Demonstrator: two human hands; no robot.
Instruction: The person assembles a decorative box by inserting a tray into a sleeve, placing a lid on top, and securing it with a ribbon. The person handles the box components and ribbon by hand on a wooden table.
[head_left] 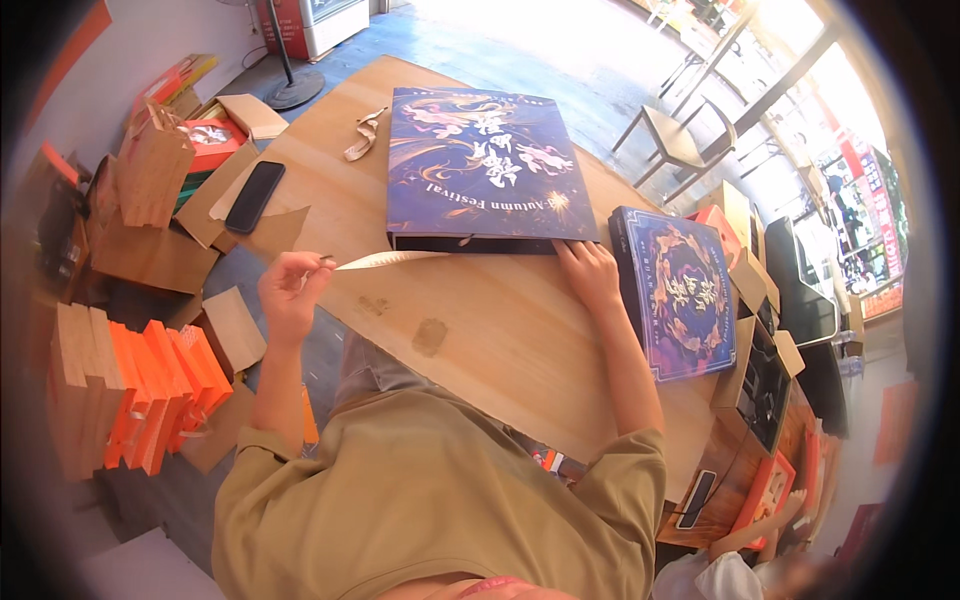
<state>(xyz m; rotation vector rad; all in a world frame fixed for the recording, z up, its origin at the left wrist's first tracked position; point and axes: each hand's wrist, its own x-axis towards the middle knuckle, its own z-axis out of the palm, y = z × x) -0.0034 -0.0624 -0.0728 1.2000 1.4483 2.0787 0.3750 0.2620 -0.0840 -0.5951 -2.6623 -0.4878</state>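
My left hand (292,292) is closed in a pinch at the end of a cream ribbon (395,260), which runs to the near edge of a large purple-blue gift box (490,165). Something small and dark shows at the fingertips. The gift box lies on the wooden table (480,350), its top printed with gold swirls and white lettering. At its near right corner my right hand (588,268) grips the edge, with some fingers partly hidden. Another decorated purple box (685,290) lies to the right of that hand. Beyond the left hand a loose cream ribbon (366,135) rests curled.
A black phone (255,197) lies at the table's left side. Cardboard cartons (150,250) and stacked orange boxes (165,385) stand on the left. An open carton (760,385) is on the right, near another person's arm (765,530). A chair (675,140) stands beyond the table.
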